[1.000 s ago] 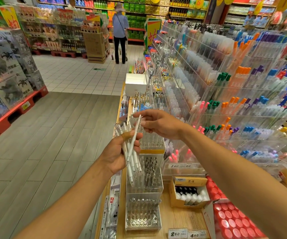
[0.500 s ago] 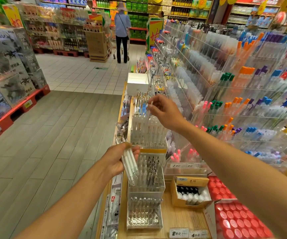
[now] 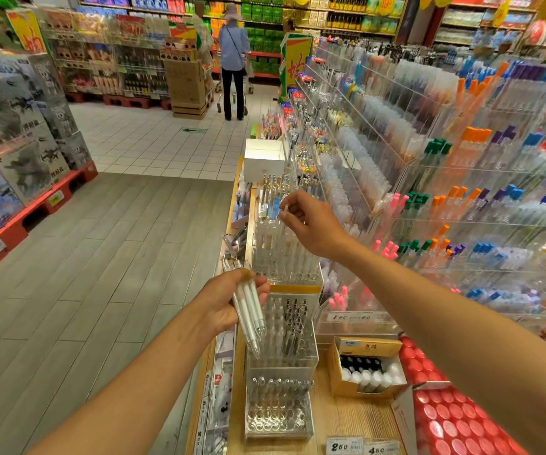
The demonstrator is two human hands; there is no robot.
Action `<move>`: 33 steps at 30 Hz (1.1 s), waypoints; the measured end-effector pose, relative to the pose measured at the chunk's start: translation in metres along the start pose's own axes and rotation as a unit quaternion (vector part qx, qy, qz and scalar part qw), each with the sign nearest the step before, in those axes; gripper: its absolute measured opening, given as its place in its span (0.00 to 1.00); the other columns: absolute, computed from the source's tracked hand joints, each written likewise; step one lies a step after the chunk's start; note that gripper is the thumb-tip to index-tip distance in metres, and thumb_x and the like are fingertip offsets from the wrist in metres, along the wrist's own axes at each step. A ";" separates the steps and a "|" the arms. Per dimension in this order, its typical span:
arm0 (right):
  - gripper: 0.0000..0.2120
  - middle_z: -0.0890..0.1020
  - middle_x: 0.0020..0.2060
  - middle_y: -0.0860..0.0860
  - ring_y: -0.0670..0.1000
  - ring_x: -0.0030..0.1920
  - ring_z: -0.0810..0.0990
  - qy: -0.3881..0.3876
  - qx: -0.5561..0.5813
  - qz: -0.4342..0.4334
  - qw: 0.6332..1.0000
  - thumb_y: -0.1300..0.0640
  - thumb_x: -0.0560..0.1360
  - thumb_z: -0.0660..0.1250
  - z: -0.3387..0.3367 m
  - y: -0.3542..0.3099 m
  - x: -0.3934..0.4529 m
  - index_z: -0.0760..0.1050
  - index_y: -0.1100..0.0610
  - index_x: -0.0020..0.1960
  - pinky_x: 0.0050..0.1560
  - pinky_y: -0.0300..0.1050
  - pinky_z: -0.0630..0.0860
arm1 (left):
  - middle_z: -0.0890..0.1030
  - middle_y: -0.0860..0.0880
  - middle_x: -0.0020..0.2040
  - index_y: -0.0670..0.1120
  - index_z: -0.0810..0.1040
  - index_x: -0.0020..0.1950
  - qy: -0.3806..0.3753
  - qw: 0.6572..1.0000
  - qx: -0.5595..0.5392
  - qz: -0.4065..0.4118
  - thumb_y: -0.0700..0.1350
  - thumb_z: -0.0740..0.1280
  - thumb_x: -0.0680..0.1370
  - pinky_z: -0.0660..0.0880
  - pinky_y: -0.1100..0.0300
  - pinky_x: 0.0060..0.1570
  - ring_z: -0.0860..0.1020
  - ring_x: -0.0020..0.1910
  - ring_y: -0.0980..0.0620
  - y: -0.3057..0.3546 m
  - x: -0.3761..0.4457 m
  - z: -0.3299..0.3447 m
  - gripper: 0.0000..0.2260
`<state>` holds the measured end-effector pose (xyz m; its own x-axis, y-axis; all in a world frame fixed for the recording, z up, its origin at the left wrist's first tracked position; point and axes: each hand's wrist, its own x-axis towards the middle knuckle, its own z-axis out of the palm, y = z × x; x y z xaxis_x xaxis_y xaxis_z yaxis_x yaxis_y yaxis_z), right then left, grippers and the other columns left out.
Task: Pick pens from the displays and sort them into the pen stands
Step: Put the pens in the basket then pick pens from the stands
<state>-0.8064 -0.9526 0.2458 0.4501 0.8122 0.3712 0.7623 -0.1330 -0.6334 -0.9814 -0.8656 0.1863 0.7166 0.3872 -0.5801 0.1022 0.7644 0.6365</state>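
My left hand [image 3: 229, 303] grips a bundle of white pens [image 3: 248, 310], their tips slanting down to the right over the middle tier of a clear stepped pen stand [image 3: 281, 359]. My right hand [image 3: 311, 221] reaches out over the stand's top tier [image 3: 284, 254] and pinches the top end of one white pen [image 3: 284, 210] that stands in that tier among other white pens. The middle tier holds dark pens, the lowest tier [image 3: 278, 408] clear ones.
Acrylic displays of coloured pens [image 3: 462, 198] fill the right side. An open cardboard box of bottles [image 3: 367, 369] and red packs [image 3: 452, 418] sit on the wooden shelf. A white box [image 3: 263, 159] stands further along. A shopper [image 3: 232, 60] stands far down the aisle.
My right hand took one white pen from the bundle, carried it forward to the top tier and lowered it in. My left hand sank a little with the remaining pens.
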 end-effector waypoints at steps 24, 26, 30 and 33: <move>0.11 0.79 0.39 0.46 0.44 0.38 0.75 -0.136 -0.137 0.004 0.981 0.50 0.77 0.68 0.011 -0.029 -0.014 0.79 0.55 0.55 0.41 0.40 0.70 | 0.82 0.40 0.35 0.36 0.79 0.49 -0.069 0.997 0.010 0.022 0.36 0.66 0.79 0.81 0.58 0.31 0.82 0.31 0.49 -0.002 -0.004 0.006 0.04; 0.12 0.81 0.37 0.47 0.40 0.33 0.77 -0.197 -0.071 0.083 0.974 0.49 0.76 0.69 0.012 -0.032 -0.016 0.77 0.56 0.54 0.36 0.37 0.71 | 0.80 0.41 0.34 0.36 0.78 0.48 -0.084 0.996 0.001 0.027 0.36 0.66 0.78 0.80 0.58 0.30 0.81 0.30 0.49 -0.003 -0.005 0.008 0.03; 0.08 0.80 0.35 0.52 0.45 0.29 0.73 -0.219 0.097 0.147 0.960 0.58 0.78 0.68 0.005 -0.033 -0.018 0.79 0.62 0.51 0.31 0.38 0.71 | 0.80 0.43 0.33 0.36 0.80 0.44 -0.108 0.993 -0.011 0.038 0.39 0.70 0.71 0.81 0.60 0.31 0.80 0.30 0.50 -0.006 -0.009 0.011 0.06; 0.06 0.78 0.34 0.50 0.44 0.29 0.67 -0.232 0.155 0.164 0.946 0.59 0.78 0.68 0.003 -0.032 -0.021 0.80 0.62 0.50 0.30 0.38 0.64 | 0.81 0.43 0.35 0.36 0.80 0.44 -0.130 0.990 -0.019 0.048 0.39 0.70 0.70 0.81 0.60 0.32 0.82 0.31 0.50 -0.007 -0.010 0.008 0.07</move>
<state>-0.8413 -0.9637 0.2561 0.3318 0.9276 -0.1717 0.4123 -0.3063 -0.8580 -0.9841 -0.8787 0.1915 0.8756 0.3174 -0.3640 0.0020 0.7513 0.6599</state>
